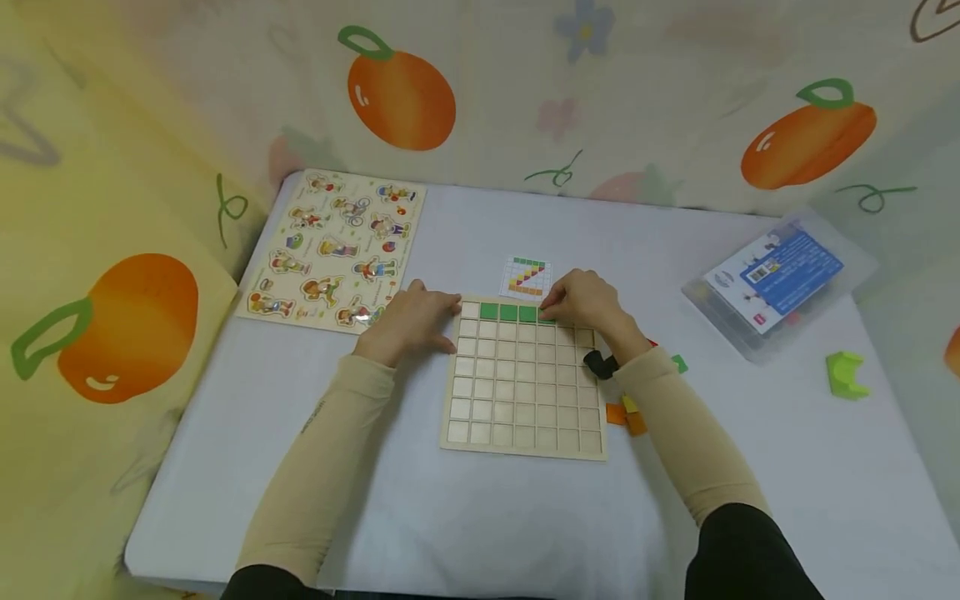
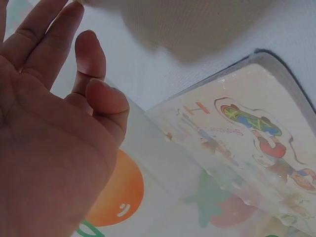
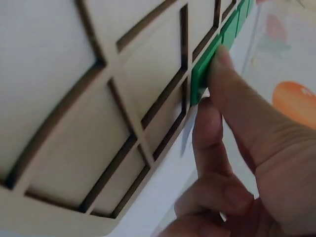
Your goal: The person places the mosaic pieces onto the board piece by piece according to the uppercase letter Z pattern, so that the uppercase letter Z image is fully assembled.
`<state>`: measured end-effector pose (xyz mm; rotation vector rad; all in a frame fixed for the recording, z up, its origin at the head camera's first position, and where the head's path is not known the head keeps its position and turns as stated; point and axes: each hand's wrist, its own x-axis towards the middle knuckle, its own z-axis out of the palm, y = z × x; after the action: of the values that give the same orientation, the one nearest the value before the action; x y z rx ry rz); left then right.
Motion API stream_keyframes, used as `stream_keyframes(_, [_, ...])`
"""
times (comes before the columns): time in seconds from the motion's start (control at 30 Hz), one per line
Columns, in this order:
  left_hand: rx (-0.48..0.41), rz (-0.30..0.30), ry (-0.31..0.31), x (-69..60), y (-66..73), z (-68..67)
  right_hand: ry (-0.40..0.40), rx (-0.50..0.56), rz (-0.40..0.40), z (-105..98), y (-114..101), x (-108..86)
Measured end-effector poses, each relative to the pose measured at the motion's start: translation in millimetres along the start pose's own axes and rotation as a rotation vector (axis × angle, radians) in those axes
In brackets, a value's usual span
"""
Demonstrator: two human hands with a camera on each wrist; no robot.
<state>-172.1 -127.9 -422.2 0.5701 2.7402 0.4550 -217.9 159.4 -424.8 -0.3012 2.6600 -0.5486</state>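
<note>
Right between the right hand's (image 1: pixel 588 302) thumb and forefinger is a green tile (image 3: pixel 203 69), pinched at the top row of the wooden grid board (image 1: pixel 513 392); whether it sits fully down in its cell, I can't tell. It looks light, stiff and smooth, perhaps a bit slippery, and hardly fragile. The outer edges would be the best hold (there's little thickness to catch), with a fingertip on the flat face to settle it.

Just left of that pinch, three green tiles (image 1: pixel 508 312) fill neighbouring cells, and a printed pattern card (image 1: pixel 526 277) lies beyond the board's far edge, close to the same fingertips. Nearer the body, beside the right wrist, are loose orange tiles (image 1: pixel 636 423) and a yellow tile (image 1: pixel 630 404).

Across the board, the left hand (image 1: pixel 411 321) has its thumb and forefinger spread apart at the board's left edge; how hard they press doesn't show. Past those fingers, to the left, lies a picture puzzle (image 1: pixel 300 322). Well off to the right of the pinching fingers is a clear plastic case (image 1: pixel 776 271), with a lime-green piece (image 1: pixel 846 375) beyond it.
</note>
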Motion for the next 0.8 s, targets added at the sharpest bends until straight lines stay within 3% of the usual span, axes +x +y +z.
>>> stream_keyframes(0.17, [0.032,-0.018,0.000,7.0,7.0,-6.0,0.058,-0.048,-0.011,-3.5,0.4,-6.5])
stream_keyframes(0.3, [0.052,-0.011,-0.011,15.6,14.3,-9.1,0.077,0.037,-0.037,-7.3,13.9,-16.1])
stream_keyframes(0.5, [0.062,-0.009,-0.020,24.1,18.3,-10.8,0.187,0.108,-0.037,-21.1,43.5,-33.7])
stream_keyframes(0.67, [0.029,-0.061,-0.040,16.8,14.2,-10.4,0.159,0.039,0.042,-32.7,67.4,-57.4])
stream_keyframes(0.8, [0.000,-0.089,-0.084,4.2,8.6,-4.1,0.056,0.011,0.145,-32.8,92.3,-82.9])
